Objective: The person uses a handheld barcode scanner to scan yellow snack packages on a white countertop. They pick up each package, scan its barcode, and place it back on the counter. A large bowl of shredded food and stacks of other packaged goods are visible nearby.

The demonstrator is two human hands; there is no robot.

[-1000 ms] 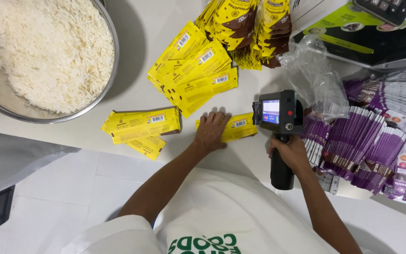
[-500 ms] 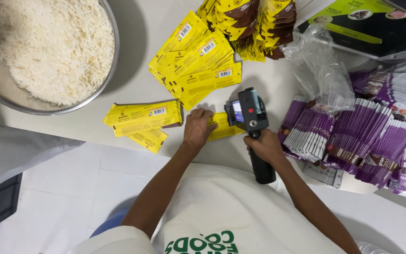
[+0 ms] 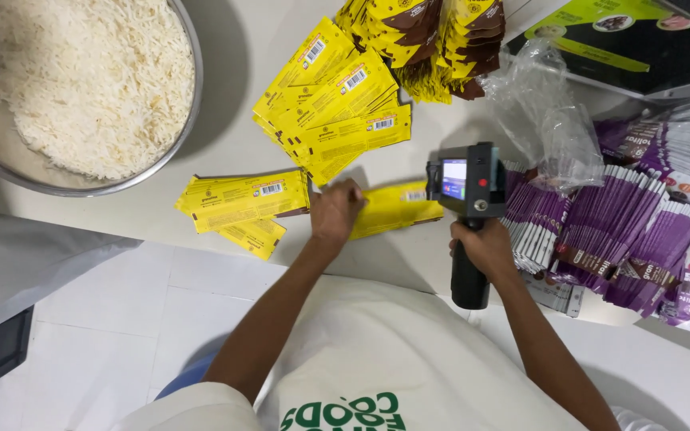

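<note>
My left hand (image 3: pixel 335 212) presses flat on one yellow pouch (image 3: pixel 393 207) lying on the white table (image 3: pixel 225 144). My right hand (image 3: pixel 485 247) grips the black handle of a handheld printer gun (image 3: pixel 466 187), whose head with a small lit screen sits at the pouch's right end. A short stack of yellow pouches (image 3: pixel 245 199) lies just left of my left hand. A fanned pile of yellow pouches (image 3: pixel 333 100) spreads out behind it.
A big steel bowl of white rice (image 3: pixel 81 80) fills the far left. Purple sachets (image 3: pixel 616 231) are heaped at the right, with crumpled clear plastic (image 3: pixel 545 112) and a green-and-black box (image 3: pixel 640 48) behind. Yellow-brown pouches (image 3: pixel 429 40) stack at the back.
The printer gun has slid to the right along the pouch and now stands at its right end. My left hand stays pressed on the pouch.
</note>
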